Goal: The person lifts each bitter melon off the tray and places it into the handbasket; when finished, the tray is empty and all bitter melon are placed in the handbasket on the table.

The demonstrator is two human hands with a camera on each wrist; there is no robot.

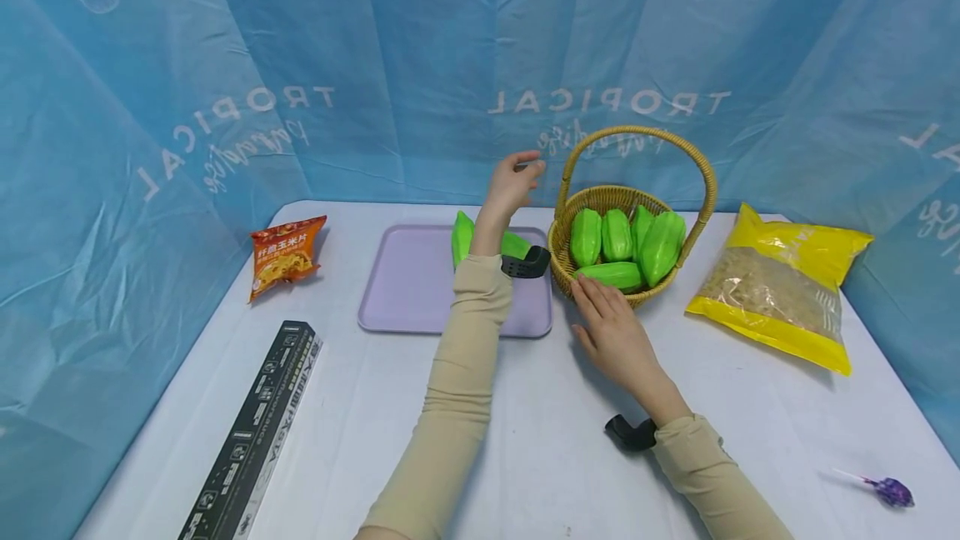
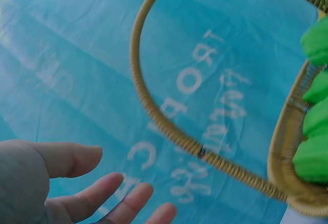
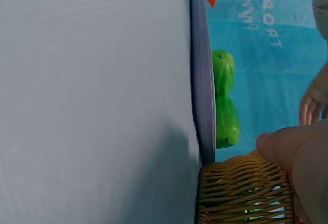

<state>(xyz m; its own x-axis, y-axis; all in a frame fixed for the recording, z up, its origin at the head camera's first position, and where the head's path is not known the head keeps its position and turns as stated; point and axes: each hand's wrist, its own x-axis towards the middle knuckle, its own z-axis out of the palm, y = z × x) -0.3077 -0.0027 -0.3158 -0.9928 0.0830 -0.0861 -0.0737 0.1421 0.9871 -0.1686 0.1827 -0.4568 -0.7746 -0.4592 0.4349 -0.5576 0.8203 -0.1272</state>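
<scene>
My left hand [image 1: 512, 183] is raised beyond the purple tray [image 1: 405, 282], just left of the wicker basket's handle [image 1: 710, 190]. Its fingers are loosely bent and hold nothing, as the left wrist view also shows. Two green ridged star fruits lie on the tray: one star fruit [image 1: 462, 236] is left of my forearm, the other [image 1: 515, 245] partly behind it. Several more star fruits [image 1: 662, 248] fill the wicker basket [image 1: 640, 298]. My right hand [image 1: 617, 340] rests its extended fingers on the basket's near left rim; the thumb [image 3: 279, 144] lies by the weave.
An orange snack bag [image 1: 287, 257] stands at the far left, with a long black box [image 1: 251, 432] nearer. Right of the basket lies a yellow bag [image 1: 780, 286]; a purple lollipop [image 1: 891, 492] is at the near right. A blue curtain [image 1: 450, 40] surrounds the table.
</scene>
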